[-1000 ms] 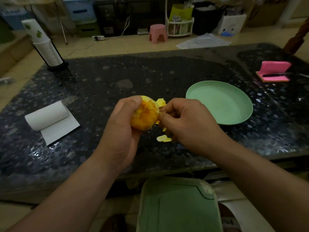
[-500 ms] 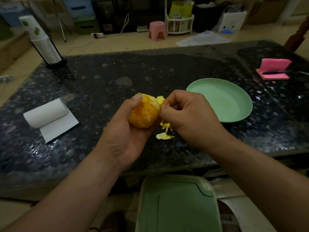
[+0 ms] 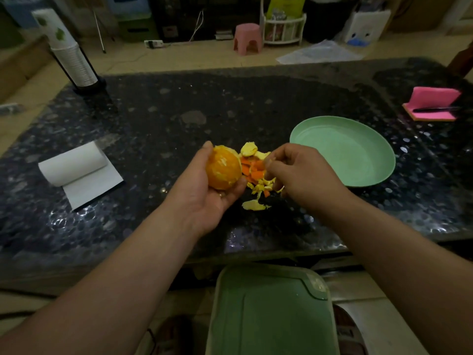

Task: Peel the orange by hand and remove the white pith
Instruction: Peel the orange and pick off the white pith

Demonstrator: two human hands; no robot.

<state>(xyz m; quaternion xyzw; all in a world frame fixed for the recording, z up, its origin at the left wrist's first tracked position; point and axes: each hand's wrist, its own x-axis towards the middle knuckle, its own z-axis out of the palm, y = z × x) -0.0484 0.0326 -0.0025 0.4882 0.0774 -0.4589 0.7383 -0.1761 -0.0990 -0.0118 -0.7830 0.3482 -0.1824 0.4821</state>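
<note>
My left hand (image 3: 204, 193) cups a peeled orange (image 3: 223, 168) with streaks of white pith on it, fingers curled round its underside and thumb on top. My right hand (image 3: 299, 175) hovers just right of the orange above a heap of orange and yellow peel pieces (image 3: 256, 172) on the dark speckled table (image 3: 153, 119). Its fingers are curled with the tips together; whether they pinch a scrap of peel or pith is not visible.
An empty green plate (image 3: 358, 172) lies right of my right hand. A roll of paper towel (image 3: 74, 163) sits at the left, a stack of paper cups (image 3: 73, 62) at the far left corner, a pink notepad with a pen (image 3: 432, 105) at the far right. A green bin lid (image 3: 268, 311) is below the table edge.
My right hand has drawn away from the orange to the right, over the peel heap. The left hand has turned the orange slightly and holds it a little further left.
</note>
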